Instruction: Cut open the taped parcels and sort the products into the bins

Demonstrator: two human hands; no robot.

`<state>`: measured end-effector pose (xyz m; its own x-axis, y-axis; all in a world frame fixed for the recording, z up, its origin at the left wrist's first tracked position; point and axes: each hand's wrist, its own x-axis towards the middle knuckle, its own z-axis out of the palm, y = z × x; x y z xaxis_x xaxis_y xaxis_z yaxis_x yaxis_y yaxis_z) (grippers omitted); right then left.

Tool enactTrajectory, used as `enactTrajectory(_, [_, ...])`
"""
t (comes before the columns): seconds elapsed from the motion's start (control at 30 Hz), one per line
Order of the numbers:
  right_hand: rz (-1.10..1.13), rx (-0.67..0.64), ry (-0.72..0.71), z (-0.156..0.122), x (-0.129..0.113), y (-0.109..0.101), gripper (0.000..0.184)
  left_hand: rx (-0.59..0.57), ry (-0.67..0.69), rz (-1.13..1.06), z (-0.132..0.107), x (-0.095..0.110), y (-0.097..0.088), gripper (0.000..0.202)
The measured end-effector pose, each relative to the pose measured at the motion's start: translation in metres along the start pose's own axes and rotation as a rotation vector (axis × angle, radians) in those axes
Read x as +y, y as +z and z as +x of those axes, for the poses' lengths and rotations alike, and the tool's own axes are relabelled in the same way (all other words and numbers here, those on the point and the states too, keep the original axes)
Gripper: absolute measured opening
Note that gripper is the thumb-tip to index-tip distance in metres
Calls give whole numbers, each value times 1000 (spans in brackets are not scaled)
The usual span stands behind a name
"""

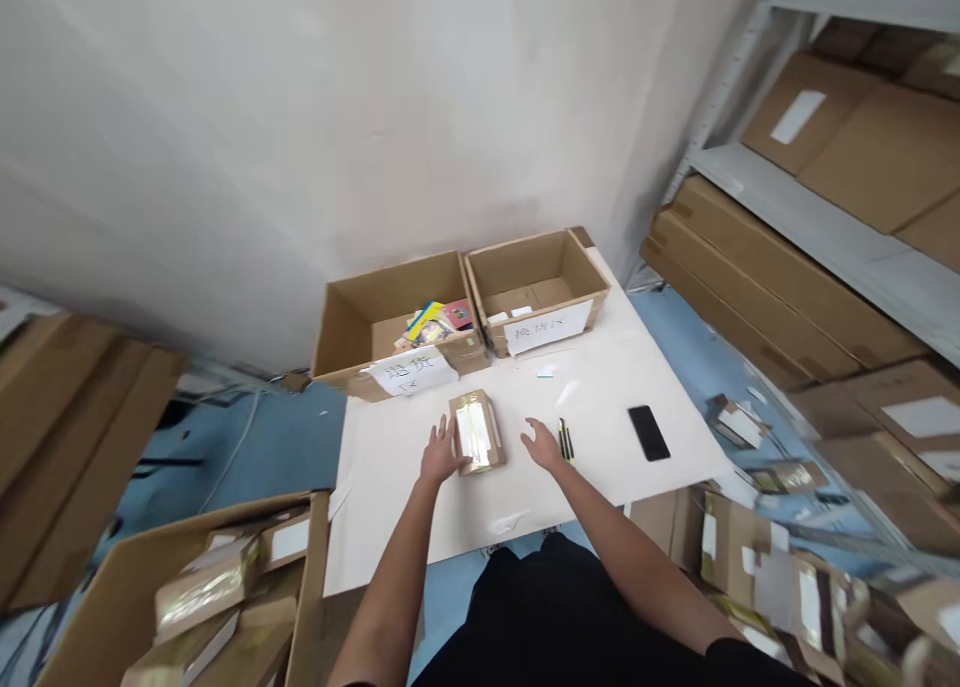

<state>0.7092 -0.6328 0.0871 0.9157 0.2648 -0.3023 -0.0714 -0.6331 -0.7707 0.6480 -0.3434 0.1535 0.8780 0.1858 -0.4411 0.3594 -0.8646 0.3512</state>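
A small brown cardboard parcel [491, 454] with shiny clear tape and a white label lies on the white table [390, 527]. My left hand [441, 455] is at its left side, fingers spread, with the thumb reaching over its near left corner. To the right of the parcel, my right hand [541, 444] hovers apart from it, holding nothing, the fingers slightly curled and apart. Just beyond that hand lies a yellow-and-black utility knife [565, 441], perhaps one of two side by side. A black phone [649, 433] rests farther right.
Two open cardboard boxes with handwritten paper signs stand at the back: the left box [349, 372] contains colourful booklets, the right box [600, 292] a few white pieces. A large carton [319, 557] of parcels is at lower left. Shelving [795, 197] with cartons stands right; more parcels [716, 542] lie below.
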Motion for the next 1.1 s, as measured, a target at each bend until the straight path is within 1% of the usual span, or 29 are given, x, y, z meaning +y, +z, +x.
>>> enactTrajectory(0.1, [-57, 185, 82, 2, 43, -60, 58, -71, 93, 10, 16, 0, -4, 124])
enactTrajectory(0.17, [-113, 318, 156, -3, 77, -102, 60, -81, 136, 23, 25, 4, 0, 126])
enactTrajectory(0.23, [-165, 388, 237, -12, 111, -137, 60, -67, 130, 60, 31, 10, 8, 124])
enactTrajectory(0.3, [-200, 380, 315, -24, 142, -163, 57, -61, 114, 96, 34, 17, 17, 120])
enactTrajectory(0.33, [-211, 355, 348, -29, 155, -171, 55, -64, 102, 110, 35, 20, 21, 119])
enactTrajectory(0.43, [-237, 254, 438, -38, 186, -183, 46, -75, 63, 150, 36, 28, 28, 119])
enactTrajectory(0.5, [-263, 196, 481, -38, 198, -184, 41, -74, 41, 174, 37, 31, 28, 119])
enactTrajectory(0.6, [-288, 163, 489, -34, 204, -183, 39, -71, 34, 183, 36, 34, 26, 121])
enactTrajectory(0.7, [-276, 187, 480, -33, 201, -179, 40, -49, 44, 194, 34, 37, 25, 121])
enactTrajectory(0.77, [-281, 232, 471, -37, 193, -170, 40, -32, 66, 197, 31, 40, 25, 119])
enactTrajectory(0.8, [-290, 256, 450, -38, 187, -163, 39, -31, 71, 192, 30, 42, 25, 117])
enactTrajectory(0.87, [-300, 266, 351, -40, 172, -142, 38, -50, 63, 175, 24, 44, 25, 115])
enactTrajectory(0.93, [-273, 200, 219, -38, 152, -114, 37, -78, 47, 160, 17, 45, 25, 114])
enactTrajectory(0.97, [-250, 155, 178, -35, 142, -99, 37, -85, 48, 153, 12, 45, 26, 110])
enactTrajectory(1.0, [-228, 114, 170, -31, 131, -84, 39, -92, 50, 147, 7, 45, 27, 107])
enactTrajectory(1.03, [-213, 85, 196, -27, 122, -70, 42, -92, 49, 137, 2, 45, 29, 103])
enactTrajectory(1.1, [-203, 74, 306, -19, 107, -46, 47, -71, 44, 111, -8, 46, 35, 98])
